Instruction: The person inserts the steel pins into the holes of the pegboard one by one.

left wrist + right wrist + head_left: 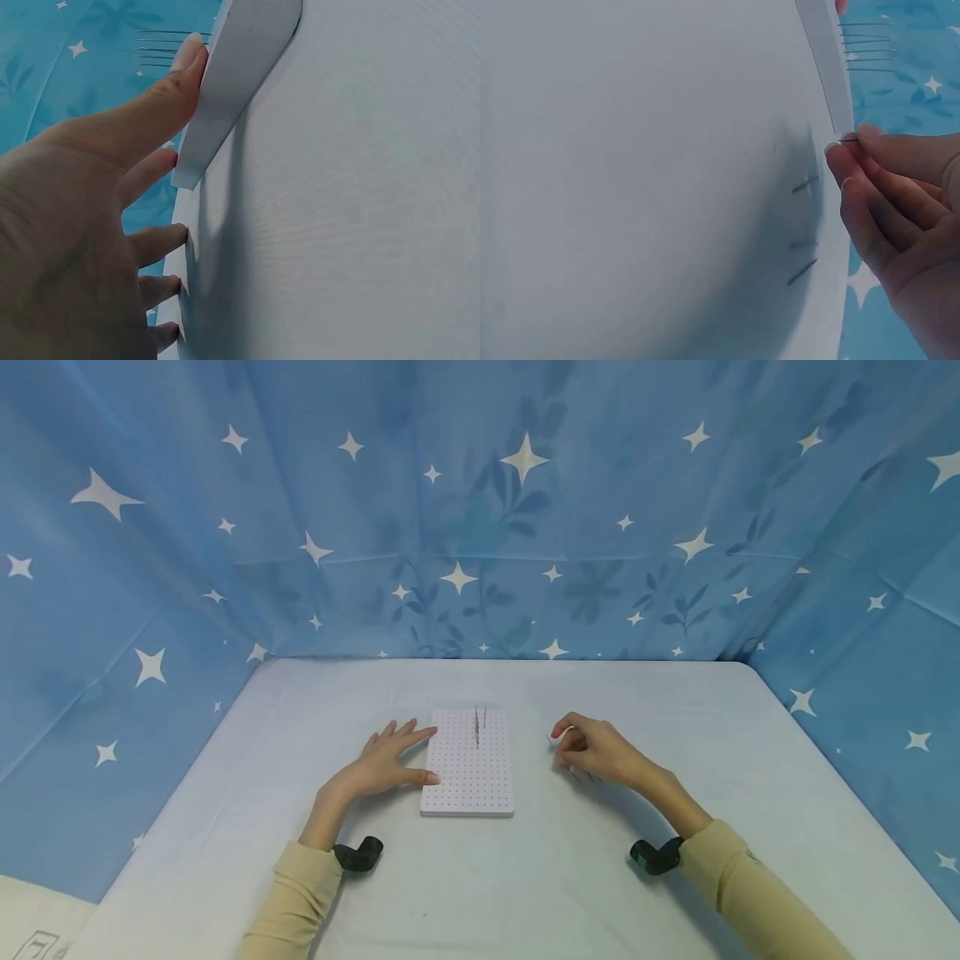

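A white board (472,785) with a grid of small holes lies on the table. Several thin metal pins (477,731) stand upright in its far half. My left hand (378,767) has its fingers spread at the board's left side, thumb and index finger touching the edge. To the right of the board, my right hand (600,752) is low over the table and pinches a thin metal pin (847,140) between thumb and fingertips. Beneath that hand, several loose pins (802,272) lie on the table, partly hidden by the hand in the head view.
The white table (465,885) has its far edge against a blue curtain (480,527) with white stars. A dark wrist camera (358,855) is strapped to the left wrist, and another camera (656,857) to the right one.
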The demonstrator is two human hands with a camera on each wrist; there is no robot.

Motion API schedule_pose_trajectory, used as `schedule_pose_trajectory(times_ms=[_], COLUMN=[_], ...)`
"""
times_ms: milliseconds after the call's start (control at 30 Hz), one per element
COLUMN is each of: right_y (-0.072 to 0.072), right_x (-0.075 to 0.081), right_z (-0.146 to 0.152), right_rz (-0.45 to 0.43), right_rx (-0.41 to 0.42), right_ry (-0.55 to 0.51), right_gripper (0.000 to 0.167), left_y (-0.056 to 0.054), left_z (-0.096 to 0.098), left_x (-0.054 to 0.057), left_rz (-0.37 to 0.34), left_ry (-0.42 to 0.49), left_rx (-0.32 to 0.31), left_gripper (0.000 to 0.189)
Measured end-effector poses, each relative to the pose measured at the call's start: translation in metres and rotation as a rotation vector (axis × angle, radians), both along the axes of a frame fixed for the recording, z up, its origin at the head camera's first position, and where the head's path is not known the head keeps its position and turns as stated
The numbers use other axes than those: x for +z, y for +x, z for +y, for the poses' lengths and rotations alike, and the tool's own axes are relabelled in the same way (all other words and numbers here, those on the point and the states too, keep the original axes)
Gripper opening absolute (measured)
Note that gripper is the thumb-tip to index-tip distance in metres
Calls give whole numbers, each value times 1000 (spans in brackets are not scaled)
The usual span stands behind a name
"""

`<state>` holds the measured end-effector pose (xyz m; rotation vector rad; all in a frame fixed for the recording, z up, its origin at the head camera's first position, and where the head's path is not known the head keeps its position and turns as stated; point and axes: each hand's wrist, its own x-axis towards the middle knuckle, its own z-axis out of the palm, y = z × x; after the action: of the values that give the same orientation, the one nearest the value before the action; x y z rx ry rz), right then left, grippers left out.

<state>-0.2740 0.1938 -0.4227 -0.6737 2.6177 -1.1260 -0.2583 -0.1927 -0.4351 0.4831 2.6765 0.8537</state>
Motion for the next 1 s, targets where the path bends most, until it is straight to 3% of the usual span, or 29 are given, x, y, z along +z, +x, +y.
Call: schedule_pose_trajectory(times_ms=[433,1000], right_y=[-8,-23], right_x=[0,2], right_z=[-28,-57], right_rz=[23,72], right_rx=[-61,-65], right_ry=[-55,-138], right_gripper=[18,9], left_y=[-2,-3], left_z=[0,-1], left_x=[-2,-4], left_rz=[1,12], left_ry=[-10,-17], left_rx=[2,7], left_gripper=[91,91])
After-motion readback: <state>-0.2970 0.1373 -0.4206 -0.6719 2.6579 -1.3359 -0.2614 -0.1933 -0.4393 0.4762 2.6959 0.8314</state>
